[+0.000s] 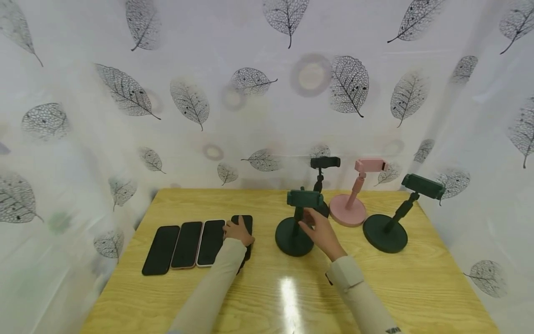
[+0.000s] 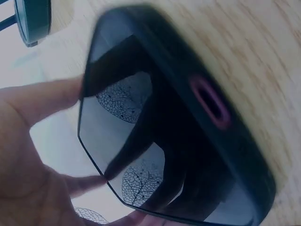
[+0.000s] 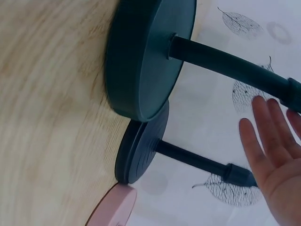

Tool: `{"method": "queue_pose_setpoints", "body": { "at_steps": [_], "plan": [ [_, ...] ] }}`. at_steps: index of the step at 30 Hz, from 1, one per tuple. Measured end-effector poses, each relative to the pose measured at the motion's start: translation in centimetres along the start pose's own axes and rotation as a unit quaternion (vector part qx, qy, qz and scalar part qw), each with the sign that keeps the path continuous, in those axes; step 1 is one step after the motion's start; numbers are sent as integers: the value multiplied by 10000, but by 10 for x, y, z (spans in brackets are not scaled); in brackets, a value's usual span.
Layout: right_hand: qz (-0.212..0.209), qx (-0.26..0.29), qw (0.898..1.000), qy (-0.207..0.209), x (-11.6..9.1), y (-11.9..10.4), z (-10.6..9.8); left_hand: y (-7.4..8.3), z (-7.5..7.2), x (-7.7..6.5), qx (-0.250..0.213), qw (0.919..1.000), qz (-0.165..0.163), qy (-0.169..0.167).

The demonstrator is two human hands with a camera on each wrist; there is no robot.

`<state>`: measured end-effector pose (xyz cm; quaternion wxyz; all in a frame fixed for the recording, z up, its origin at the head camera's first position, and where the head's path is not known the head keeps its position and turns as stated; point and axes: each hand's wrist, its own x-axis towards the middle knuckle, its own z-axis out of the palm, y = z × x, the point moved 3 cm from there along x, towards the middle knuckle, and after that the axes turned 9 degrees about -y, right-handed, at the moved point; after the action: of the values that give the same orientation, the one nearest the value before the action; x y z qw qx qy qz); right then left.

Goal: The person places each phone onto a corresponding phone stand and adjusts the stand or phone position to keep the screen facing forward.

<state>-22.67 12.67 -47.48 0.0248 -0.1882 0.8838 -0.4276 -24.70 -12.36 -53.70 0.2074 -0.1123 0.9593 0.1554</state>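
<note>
On the left half of the table my left hand [image 1: 239, 233] grips a black smartphone [image 1: 248, 223] at its side edges, thumb on one side and fingers on the other. The left wrist view shows its glossy dark screen [image 2: 188, 155] and a charging port with a pinkish rim. My right hand [image 1: 321, 232] is at the post of a dark green phone stand [image 1: 304, 198], just below its clamp. In the right wrist view the fingers [image 3: 265, 127] are extended beside the green post [image 3: 225, 66], not curled round it.
Left of my left hand lie three more phones in a row: a black one [image 1: 160, 250], one with a pinkish edge [image 1: 186, 246] and one with a white edge [image 1: 210, 243]. Behind and right stand a black stand [image 1: 325, 162], a pink stand [image 1: 348, 211] and another dark green stand [image 1: 385, 234].
</note>
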Motion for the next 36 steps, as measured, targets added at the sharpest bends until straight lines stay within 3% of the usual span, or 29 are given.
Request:
{"method": "queue_pose_setpoints", "body": {
  "at_steps": [7, 15, 26, 36],
  "plan": [
    [311, 204, 9991, -206, -26, 0, -5, -3, 2, 2, -298, 9994, -61, 141],
    [438, 135, 9989, -78, -49, -2, -12, -6, 1, -1, -257, 9987, 202, 397],
    [395, 137, 9991, -117, -53, -2, -7, 1, -15, -16, -488, 9931, 773, 739],
    [330, 140, 9991, -228, -51, -3, -2, 9, -14, -25, -574, 9835, 1048, 1357]
  ]
}}
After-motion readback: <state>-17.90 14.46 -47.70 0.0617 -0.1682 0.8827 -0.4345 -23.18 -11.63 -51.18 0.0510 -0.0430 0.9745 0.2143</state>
